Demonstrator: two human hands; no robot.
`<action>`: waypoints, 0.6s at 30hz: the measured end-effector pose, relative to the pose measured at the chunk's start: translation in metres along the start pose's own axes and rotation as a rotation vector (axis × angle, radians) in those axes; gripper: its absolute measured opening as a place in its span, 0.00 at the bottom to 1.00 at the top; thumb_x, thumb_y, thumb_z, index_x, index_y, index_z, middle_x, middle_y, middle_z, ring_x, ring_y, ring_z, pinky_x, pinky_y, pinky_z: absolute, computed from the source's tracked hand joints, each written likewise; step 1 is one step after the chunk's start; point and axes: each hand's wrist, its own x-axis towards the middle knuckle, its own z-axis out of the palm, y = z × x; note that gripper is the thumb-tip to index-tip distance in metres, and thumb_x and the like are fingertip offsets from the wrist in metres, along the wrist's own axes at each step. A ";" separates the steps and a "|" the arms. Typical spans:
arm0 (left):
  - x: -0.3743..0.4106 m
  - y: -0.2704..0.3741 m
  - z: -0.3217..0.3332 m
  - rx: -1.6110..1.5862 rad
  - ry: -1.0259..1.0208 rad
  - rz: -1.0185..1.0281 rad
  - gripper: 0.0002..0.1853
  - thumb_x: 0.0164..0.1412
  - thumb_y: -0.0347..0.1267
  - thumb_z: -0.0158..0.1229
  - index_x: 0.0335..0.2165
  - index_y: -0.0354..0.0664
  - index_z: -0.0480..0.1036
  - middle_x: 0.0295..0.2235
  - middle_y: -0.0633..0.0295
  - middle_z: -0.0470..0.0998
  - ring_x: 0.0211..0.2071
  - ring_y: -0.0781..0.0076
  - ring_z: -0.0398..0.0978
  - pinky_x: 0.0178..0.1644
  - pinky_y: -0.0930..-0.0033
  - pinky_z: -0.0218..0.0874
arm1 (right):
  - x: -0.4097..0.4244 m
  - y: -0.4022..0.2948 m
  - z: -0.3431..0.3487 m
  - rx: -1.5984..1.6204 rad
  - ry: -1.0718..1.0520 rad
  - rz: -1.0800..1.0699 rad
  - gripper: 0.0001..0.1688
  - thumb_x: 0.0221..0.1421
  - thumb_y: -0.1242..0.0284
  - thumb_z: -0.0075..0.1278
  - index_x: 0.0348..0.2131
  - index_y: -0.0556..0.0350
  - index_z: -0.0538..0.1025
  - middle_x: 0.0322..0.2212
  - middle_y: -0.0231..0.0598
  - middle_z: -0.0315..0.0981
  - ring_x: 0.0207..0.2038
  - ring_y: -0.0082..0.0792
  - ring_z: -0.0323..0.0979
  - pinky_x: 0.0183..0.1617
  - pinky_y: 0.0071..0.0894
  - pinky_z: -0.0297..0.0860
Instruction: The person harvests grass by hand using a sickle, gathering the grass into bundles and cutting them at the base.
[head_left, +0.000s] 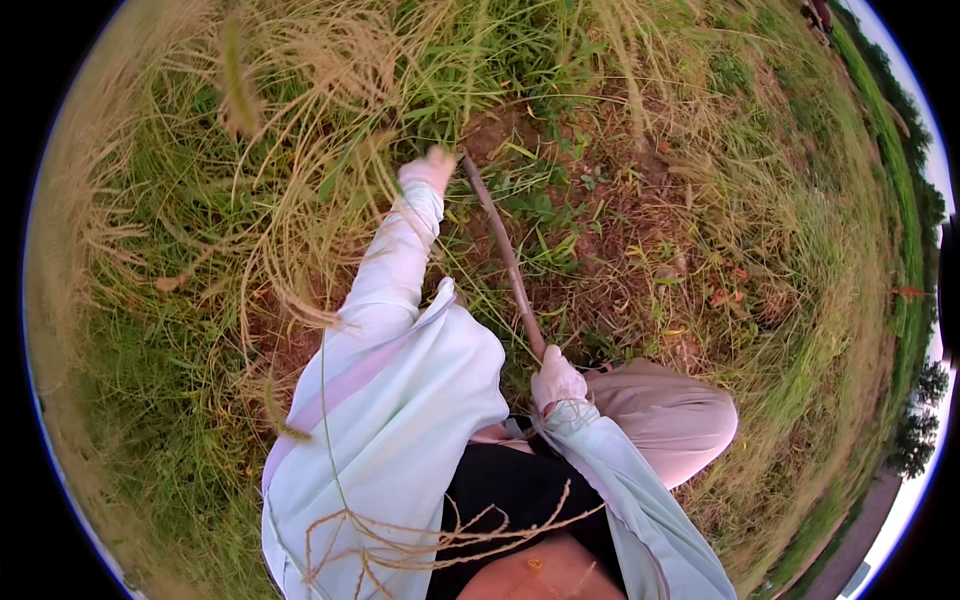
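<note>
My left hand (429, 169) reaches forward, blurred, with its fingers curled around grass stems (379, 154) at the edge of a tall clump. Long seed heads (289, 247) from that clump droop to the left of my pale sleeve. My right hand (559, 379), in a light glove, grips the near end of a slim wooden handle (504, 244). That handle slants forward and left, and its far end lies low beside my left hand. Any blade or head there is hidden or too small to tell.
Around a patch of reddish soil (510, 131) grow green weeds (551, 247). Cut or dry grass (645, 202) lies to the right. A loose seed stalk (450, 540) hangs before my body. My bent knee (675, 420) is at right. Trees (919, 420) stand at the far right rim.
</note>
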 end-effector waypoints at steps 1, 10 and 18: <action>0.003 -0.002 0.010 -0.135 -0.134 -0.216 0.14 0.55 0.32 0.58 0.43 0.51 0.78 0.51 0.60 0.73 0.43 0.53 0.79 0.43 0.42 0.68 | 0.002 0.000 -0.005 0.062 0.004 -0.002 0.17 0.52 0.68 0.51 0.40 0.57 0.67 0.33 0.58 0.77 0.39 0.61 0.76 0.42 0.57 0.70; -0.043 -0.043 -0.007 -0.147 -0.563 -0.216 0.11 0.57 0.28 0.57 0.39 0.44 0.81 0.41 0.57 0.82 0.44 0.54 0.80 0.40 0.51 0.70 | 0.072 -0.030 -0.065 0.219 0.097 0.032 0.17 0.54 0.66 0.50 0.40 0.59 0.71 0.35 0.60 0.76 0.41 0.59 0.75 0.45 0.52 0.70; -0.091 -0.026 -0.030 -0.170 -0.522 -0.029 0.13 0.58 0.29 0.55 0.43 0.44 0.79 0.44 0.53 0.81 0.47 0.51 0.78 0.44 0.51 0.71 | -0.080 0.052 -0.027 0.270 -0.025 0.101 0.21 0.51 0.65 0.54 0.42 0.57 0.69 0.33 0.60 0.76 0.40 0.60 0.75 0.45 0.52 0.70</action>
